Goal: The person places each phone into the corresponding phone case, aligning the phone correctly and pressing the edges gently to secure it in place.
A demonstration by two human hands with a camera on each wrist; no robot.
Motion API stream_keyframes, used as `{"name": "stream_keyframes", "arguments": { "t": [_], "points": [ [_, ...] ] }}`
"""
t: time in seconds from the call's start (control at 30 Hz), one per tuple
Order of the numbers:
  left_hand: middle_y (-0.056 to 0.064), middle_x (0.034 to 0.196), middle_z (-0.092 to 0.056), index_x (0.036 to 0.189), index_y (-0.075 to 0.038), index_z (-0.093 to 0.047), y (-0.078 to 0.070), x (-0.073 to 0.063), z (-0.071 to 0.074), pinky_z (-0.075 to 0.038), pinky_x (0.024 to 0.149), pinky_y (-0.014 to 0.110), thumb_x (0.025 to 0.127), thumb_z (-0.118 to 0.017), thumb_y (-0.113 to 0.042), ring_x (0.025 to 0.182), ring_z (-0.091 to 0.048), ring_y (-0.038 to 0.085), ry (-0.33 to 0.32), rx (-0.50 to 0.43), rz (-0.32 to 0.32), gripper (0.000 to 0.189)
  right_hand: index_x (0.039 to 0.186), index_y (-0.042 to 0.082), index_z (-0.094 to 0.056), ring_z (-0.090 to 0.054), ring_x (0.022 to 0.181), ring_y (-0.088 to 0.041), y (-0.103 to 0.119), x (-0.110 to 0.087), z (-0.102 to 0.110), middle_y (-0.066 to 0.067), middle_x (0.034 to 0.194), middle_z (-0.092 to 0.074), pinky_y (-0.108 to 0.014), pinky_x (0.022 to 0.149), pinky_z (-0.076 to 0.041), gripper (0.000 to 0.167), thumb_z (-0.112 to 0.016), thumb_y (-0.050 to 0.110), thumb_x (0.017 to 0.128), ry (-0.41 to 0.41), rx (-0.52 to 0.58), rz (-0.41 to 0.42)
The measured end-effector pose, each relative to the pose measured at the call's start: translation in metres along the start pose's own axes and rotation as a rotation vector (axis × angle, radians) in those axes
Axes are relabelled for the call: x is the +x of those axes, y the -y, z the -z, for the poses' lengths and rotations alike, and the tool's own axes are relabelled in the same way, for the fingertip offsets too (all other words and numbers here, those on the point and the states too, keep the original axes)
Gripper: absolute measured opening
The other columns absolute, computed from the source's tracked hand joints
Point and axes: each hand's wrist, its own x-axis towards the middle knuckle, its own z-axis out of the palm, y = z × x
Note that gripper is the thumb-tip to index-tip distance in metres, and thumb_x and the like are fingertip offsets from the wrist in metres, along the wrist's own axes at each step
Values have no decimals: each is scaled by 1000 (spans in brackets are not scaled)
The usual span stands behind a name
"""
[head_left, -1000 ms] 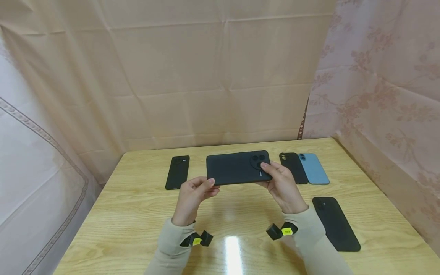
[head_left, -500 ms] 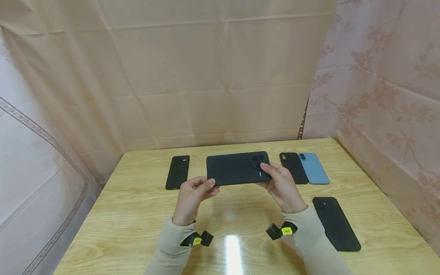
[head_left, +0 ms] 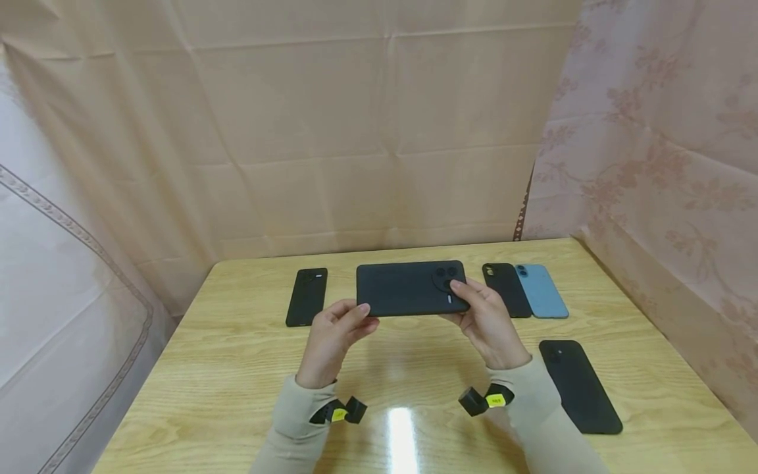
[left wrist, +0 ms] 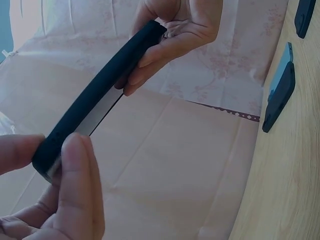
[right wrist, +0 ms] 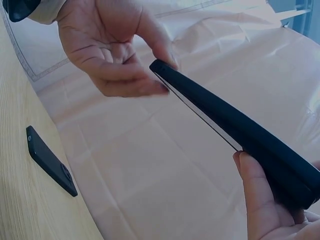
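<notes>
Above the table hangs a phone in a black case, held lengthwise with its back and round camera ring facing up. My left hand pinches the left end, thumb on the near corner and fingers beneath. At the camera end my right hand grips it, the thumb over the ring. In the left wrist view the phone appears edge-on, a pale glossy strip showing along its underside. The right wrist view has the phone's long side in sight, with my right fingertips against its lower face.
A black phone-shaped piece lies at the back left of the wooden table. Back right, a black case lies beside a blue phone. Another black phone-shaped piece rests near my right forearm. Curtains hang behind.
The held phone has tilted slightly, its lower left edge rising a little. Both hands keep their grip, and the pieces on the table have stayed in place.
</notes>
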Motion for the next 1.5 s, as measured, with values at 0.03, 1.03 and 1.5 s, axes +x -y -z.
{"name": "stream_keyframes", "arguments": {
  "t": [0.03,1.03,1.5],
  "points": [
    [3,87,-69,100,1,-65,0,0,0,-60,80,29,92,-65,-6,82,-71,15,7,-8,-3,11,114,9,-66,-73,91,-13,0,0,0,-2,102,-73,-30,82,-59,19,-57,19,100,1,1,0],
    [0,81,-70,110,8,-66,-3,3,4,-61,72,27,93,-63,-1,73,-71,10,-142,-96,-71,20,119,11,-64,-73,97,-16,-1,-5,0,1,109,-74,-35,90,-57,21,-54,15,101,207,-75,-67],
    [0,84,-74,111,7,-65,-4,3,7,-61,73,27,93,-62,-2,76,-72,11,-154,-110,-100,20,102,11,-67,-73,95,-17,-3,-4,-1,0,102,-75,-38,94,-55,14,-54,14,101,209,-129,-24]
  ]
}}
